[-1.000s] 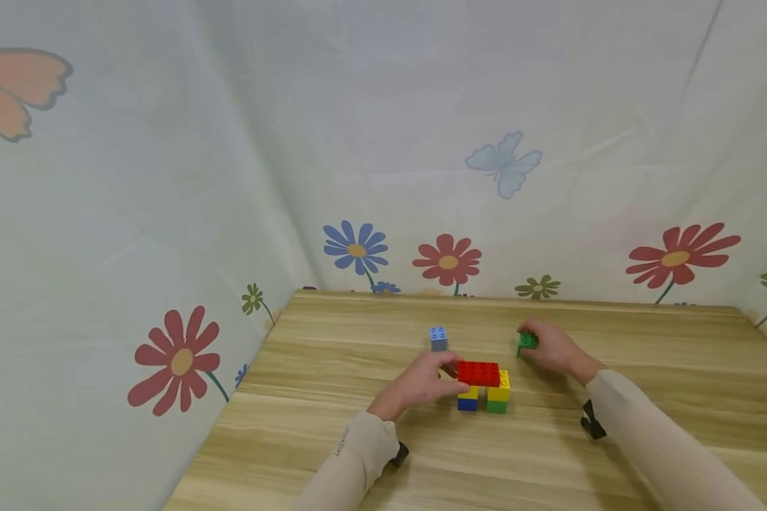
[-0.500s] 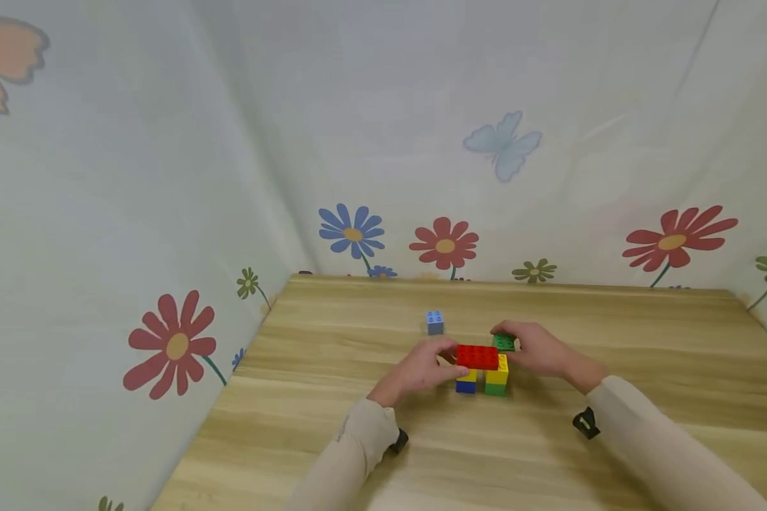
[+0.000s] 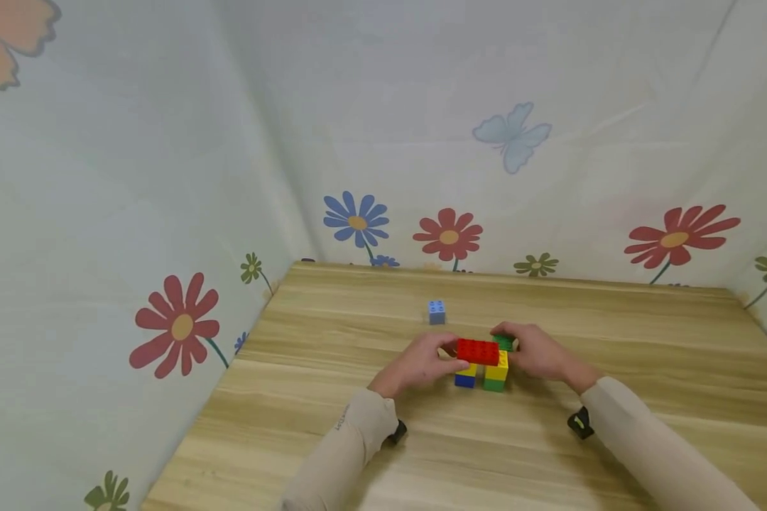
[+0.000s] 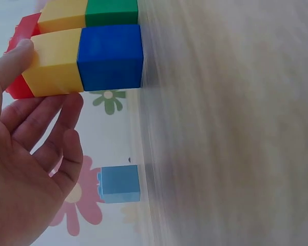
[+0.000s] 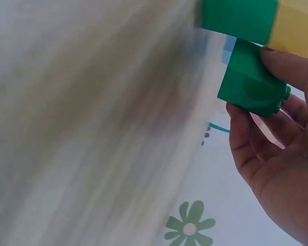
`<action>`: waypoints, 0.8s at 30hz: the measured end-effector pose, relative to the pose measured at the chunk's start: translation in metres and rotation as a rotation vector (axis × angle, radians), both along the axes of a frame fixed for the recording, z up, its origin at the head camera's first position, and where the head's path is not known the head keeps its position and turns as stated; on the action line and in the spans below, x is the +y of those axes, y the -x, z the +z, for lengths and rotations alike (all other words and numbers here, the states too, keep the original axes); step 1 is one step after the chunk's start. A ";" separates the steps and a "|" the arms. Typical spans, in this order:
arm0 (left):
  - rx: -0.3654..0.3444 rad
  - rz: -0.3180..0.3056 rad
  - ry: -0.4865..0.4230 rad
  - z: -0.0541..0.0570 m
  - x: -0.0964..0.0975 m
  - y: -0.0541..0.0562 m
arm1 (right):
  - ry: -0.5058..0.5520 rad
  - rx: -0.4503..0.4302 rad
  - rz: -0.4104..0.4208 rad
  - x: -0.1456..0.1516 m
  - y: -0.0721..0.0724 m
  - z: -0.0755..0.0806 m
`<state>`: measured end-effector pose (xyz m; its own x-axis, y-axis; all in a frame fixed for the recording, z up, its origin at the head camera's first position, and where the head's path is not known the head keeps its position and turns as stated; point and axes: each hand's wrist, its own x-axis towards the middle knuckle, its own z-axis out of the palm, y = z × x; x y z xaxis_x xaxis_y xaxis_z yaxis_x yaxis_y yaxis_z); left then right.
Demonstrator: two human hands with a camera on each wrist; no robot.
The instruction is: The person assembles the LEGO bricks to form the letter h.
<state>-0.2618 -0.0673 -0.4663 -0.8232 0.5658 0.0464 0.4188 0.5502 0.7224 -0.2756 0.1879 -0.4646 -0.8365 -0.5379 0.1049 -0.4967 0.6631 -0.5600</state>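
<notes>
A small toy-brick bridge stands on the wooden table. Its red brick (image 3: 478, 351) lies across two stacks, yellow over blue brick (image 4: 110, 59) at the left and yellow over green at the right. My left hand (image 3: 422, 365) grips the left end, thumb on the near side by the red and yellow bricks, fingers on the far side. Behind the right stack, my right hand (image 3: 537, 353) pinches a loose green brick (image 5: 251, 82) between thumb and fingers. In the right wrist view that brick is tilted, its studs toward the palm, close beside the bridge's lower green brick (image 5: 238, 18).
A light blue brick (image 3: 437, 312) stands alone on the table (image 3: 332, 312), behind the left hand. A pale cloth backdrop (image 3: 383, 142) with printed flowers and butterflies hangs along the table's back and left edges.
My right hand has brought the green brick leftward, from the right of the bridge to just behind its right stack. The left hand keeps its grip on the bridge. The head view has tilted slightly.
</notes>
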 end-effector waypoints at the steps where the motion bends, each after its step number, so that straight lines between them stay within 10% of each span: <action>1: -0.004 -0.003 -0.001 0.000 0.000 0.001 | 0.003 0.001 -0.006 0.001 0.000 0.002; 24: -0.026 0.000 0.030 0.006 0.008 0.009 | 0.084 0.166 -0.010 0.004 -0.010 0.046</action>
